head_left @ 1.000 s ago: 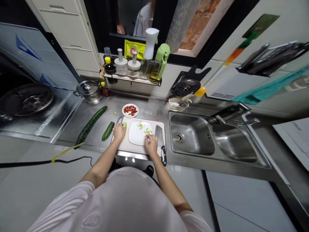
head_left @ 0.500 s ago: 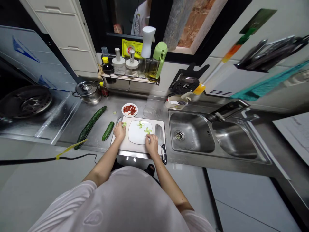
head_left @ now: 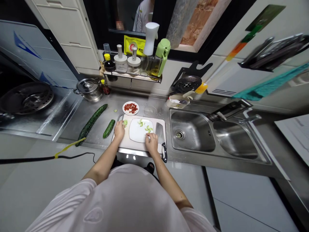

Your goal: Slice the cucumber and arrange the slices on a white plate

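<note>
My left hand (head_left: pixel 119 129) rests on the left edge of the white cutting board (head_left: pixel 125 141), fingers curled by a small stack of cucumber slices (head_left: pixel 125 122). My right hand (head_left: pixel 151 142) is at the right rim of the white plate (head_left: pixel 136 133), fingertips pinched at a cucumber slice (head_left: pixel 148 129). A second cluster of slices (head_left: pixel 140 122) lies further back on the plate. A cleaver (head_left: pixel 161 138) lies on the board to the right of my right hand.
A long cucumber (head_left: pixel 91 124) and a short piece (head_left: pixel 108 128) lie left of the board. A saucer of red chili (head_left: pixel 130 108) stands behind it. Steel pot (head_left: pixel 88 89), condiment rack (head_left: pixel 135 66), double sink (head_left: pixel 193 135) at the right.
Both hands stay at the board and plate; only the camera view shifts slightly. My right fingertips remain at the slices on the plate's right side.
</note>
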`<act>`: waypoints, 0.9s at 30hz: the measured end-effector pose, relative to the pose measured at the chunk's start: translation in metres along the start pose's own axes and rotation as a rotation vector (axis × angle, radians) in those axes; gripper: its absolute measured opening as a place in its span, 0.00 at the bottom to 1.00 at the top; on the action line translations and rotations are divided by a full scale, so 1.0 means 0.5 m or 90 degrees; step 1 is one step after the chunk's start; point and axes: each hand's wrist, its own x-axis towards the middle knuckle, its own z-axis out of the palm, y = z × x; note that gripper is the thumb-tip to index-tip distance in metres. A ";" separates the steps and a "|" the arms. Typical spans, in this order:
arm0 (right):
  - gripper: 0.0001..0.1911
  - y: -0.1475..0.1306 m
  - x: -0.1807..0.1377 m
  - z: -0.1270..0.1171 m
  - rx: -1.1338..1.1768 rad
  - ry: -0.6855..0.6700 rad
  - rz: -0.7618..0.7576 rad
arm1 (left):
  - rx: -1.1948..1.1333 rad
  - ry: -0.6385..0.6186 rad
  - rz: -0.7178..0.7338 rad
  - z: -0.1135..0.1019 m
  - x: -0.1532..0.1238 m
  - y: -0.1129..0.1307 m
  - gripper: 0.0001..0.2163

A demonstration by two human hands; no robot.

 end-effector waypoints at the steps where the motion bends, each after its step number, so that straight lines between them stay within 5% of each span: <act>1: 0.13 -0.001 0.000 0.000 0.000 0.000 0.000 | -0.016 0.005 0.001 -0.001 0.000 -0.004 0.14; 6: 0.13 -0.003 -0.001 -0.002 0.005 0.005 0.001 | -0.158 0.031 -0.067 -0.003 0.007 -0.019 0.11; 14: 0.12 -0.019 0.008 -0.003 0.016 0.002 -0.008 | -0.586 0.008 -0.259 -0.029 0.012 0.012 0.15; 27: 0.11 -0.130 0.114 -0.044 0.093 -0.050 -0.096 | -0.707 -0.107 -0.233 -0.102 -0.007 0.136 0.18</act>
